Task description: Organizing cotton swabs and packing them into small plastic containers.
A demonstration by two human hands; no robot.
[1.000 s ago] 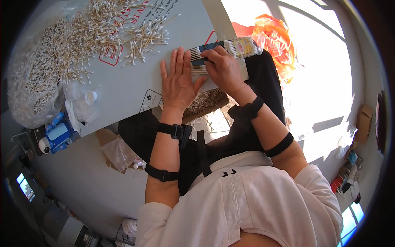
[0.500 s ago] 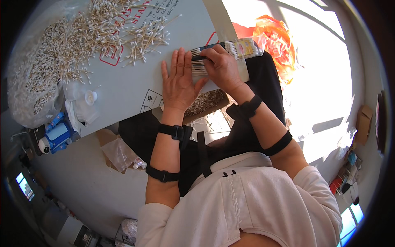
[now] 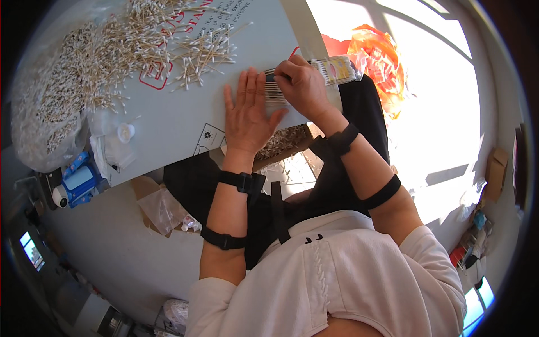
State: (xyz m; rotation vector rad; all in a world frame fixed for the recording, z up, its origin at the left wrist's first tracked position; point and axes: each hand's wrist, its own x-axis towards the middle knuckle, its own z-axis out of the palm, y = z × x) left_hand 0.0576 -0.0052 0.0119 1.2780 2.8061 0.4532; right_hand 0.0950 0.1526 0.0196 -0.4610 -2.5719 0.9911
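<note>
My left hand [image 3: 247, 112] lies flat on the grey table [image 3: 185, 121], fingers stretched forward, its edge against the ends of a row of cotton swabs [image 3: 275, 94]. Over that row my right hand [image 3: 305, 85] is closed, its fingertips pinched together and pressed down; what they pinch is hidden. A small dark piece [image 3: 270, 75] shows between the two hands. Right of my right hand, a clear packet of cotton swabs [image 3: 339, 70] with a yellow label reaches the table's right edge. A big loose heap of cotton swabs [image 3: 129, 50] spreads over the far left.
At the left, a clear plastic bag [image 3: 33, 135] bulges with swabs, near a white cap-like piece [image 3: 125, 132] and a blue-and-white object [image 3: 78, 182]. Below the table edge is a box of swabs [image 3: 286, 140]. An orange plastic bag [image 3: 379, 62] lies at the right.
My right hand has closed more tightly and covers most of the dark piece that showed under its fingers. My left hand remains flat; the whole view has shifted slightly.
</note>
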